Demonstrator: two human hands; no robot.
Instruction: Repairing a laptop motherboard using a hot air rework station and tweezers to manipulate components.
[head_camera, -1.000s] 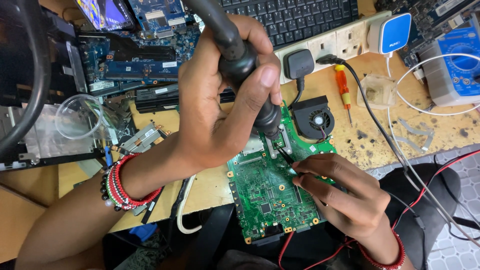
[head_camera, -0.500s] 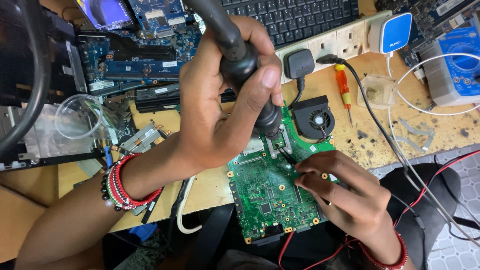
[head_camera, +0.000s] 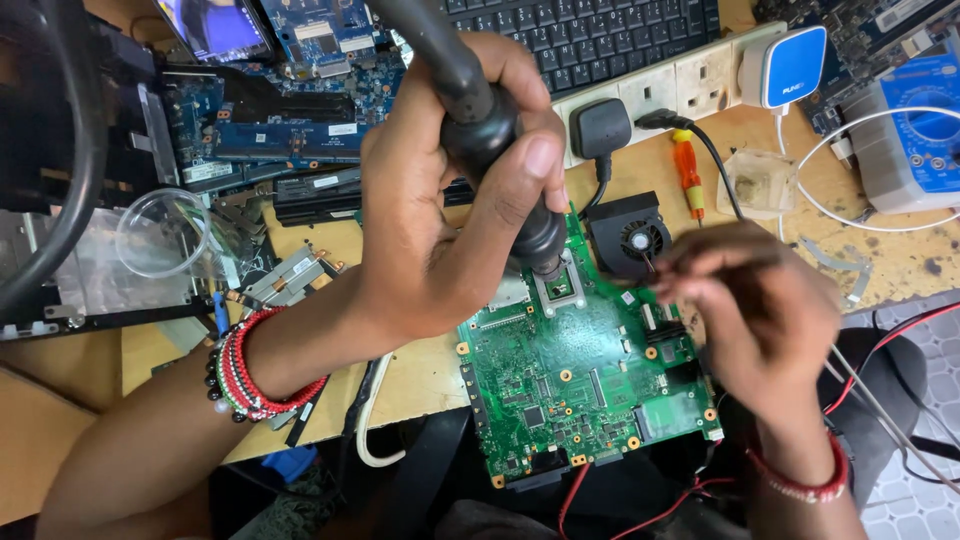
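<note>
L hand (head_camera: 440, 210) fingers still clenched on hot-air wand (head_camera: 480, 120) over green board (head_camera: 580, 390); R hand (head_camera: 770, 310) lifted off, blurred, grip unclear.

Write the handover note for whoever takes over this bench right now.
Left hand: grip closed around the black hot-air tool, nozzle down over the square chip socket at the top of the green circuit board.
Right hand: blurred at the board's right edge, fingers pinched; contents unclear.
Done: board lies on the bench edge.
Left: cannot tell whether the chip has come free.
</note>
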